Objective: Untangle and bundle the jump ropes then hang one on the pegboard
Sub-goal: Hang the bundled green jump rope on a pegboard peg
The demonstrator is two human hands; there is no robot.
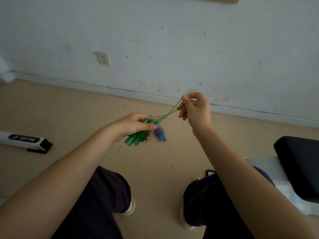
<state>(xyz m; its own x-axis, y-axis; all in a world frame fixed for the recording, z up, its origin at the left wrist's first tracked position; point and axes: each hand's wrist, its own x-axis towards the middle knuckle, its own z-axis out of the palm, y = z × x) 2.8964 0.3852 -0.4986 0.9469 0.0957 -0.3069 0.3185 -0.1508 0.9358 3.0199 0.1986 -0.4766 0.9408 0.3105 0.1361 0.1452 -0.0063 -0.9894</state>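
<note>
head view: our left hand [133, 125] grips the green handles [137, 138]; our right hand [194, 107] pinches the green cord [170, 112] taut; a blue rope bundle [160, 133] lies on the floor [69, 107].

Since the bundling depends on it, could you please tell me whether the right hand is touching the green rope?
Touching: the head view shows the right hand pinching the green rope between its fingertips.

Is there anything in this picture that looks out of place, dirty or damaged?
Nothing about the ropes looks wrong: the left hand grips the green jump rope's handles, the right hand pinches its cord, and the blue jump rope lies bundled on the floor. Only the wall stands out, marked with dark scuffs, and small dark debris is scattered on the floor.
</note>
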